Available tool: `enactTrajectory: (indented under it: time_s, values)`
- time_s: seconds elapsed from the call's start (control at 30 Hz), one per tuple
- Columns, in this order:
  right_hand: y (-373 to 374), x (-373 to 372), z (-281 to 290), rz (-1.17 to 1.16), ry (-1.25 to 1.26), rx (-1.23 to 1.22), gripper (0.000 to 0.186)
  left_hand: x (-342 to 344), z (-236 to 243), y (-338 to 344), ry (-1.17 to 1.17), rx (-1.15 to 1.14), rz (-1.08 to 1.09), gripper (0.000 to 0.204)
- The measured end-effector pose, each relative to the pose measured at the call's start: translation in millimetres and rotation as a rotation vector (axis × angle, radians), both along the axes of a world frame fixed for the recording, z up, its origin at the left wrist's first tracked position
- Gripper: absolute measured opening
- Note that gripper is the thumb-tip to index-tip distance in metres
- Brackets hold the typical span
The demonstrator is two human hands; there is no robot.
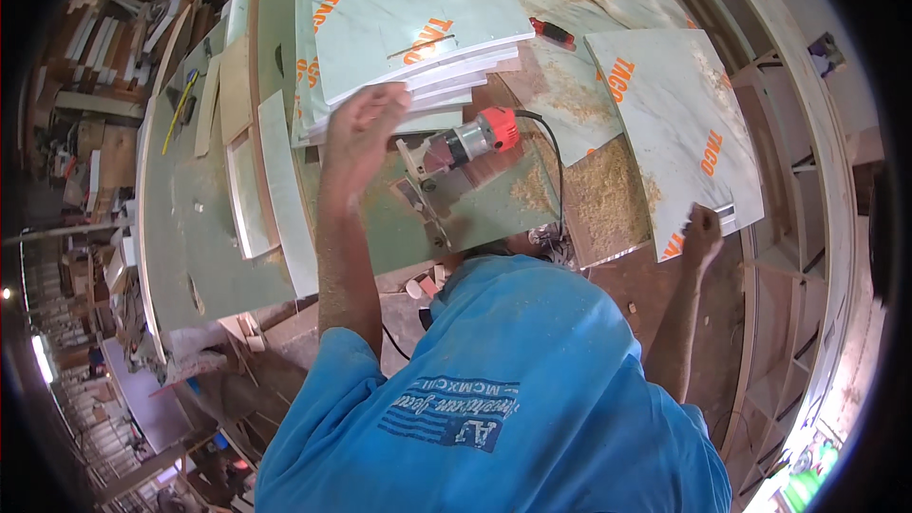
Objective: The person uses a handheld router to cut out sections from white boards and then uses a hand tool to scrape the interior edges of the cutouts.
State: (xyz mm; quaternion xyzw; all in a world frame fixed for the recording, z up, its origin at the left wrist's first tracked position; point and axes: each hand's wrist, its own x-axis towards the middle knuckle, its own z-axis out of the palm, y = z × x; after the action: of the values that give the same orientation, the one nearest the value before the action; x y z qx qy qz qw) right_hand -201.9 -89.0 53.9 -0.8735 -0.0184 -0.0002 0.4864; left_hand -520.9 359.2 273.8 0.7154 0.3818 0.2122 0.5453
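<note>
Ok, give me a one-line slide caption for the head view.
Left hand at a stack of marbled panels, right hand at another panel, a corded power tool between them.

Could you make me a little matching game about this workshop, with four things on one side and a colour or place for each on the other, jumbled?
Things:
1. Power tool
2. Shirt
3. Sawdust
4. Right hand

Colours and places:
A. Tan and powdery
B. At the near edge of the marbled board on the right
C. Red and silver, with a black cord
D. Bright blue

Right pairs: 1-C, 2-D, 3-A, 4-B.
</note>
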Motion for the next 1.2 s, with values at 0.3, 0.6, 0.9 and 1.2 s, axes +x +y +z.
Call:
enactTrajectory:
  time_s: [0.3, 0.6, 0.9, 1.2]
  values:
    - [147.2, -169.0, 27.7, 0.299, 0.408, 0.212, 0.016, -58.9, -66.6, 77.0, -0.151, -0.189, 0.087, 0.040]
    - [203.6, -207.2, 52.9, 0.419, 0.676, 0.148, 0.023, -81.1, -105.7, 113.7, -0.184, -0.264, 0.030, 0.041]
    - [209.4, -219.0, 43.2, 0.449, 0.661, 0.080, 0.025, -65.0, -130.6, 119.4, -0.210, -0.344, -0.030, 0.040]
    - [153.7, -238.1, 24.3, 0.251, 0.550, 0.042, 0.027, -19.4, -133.1, 119.7, -0.157, -0.345, -0.247, 0.040]
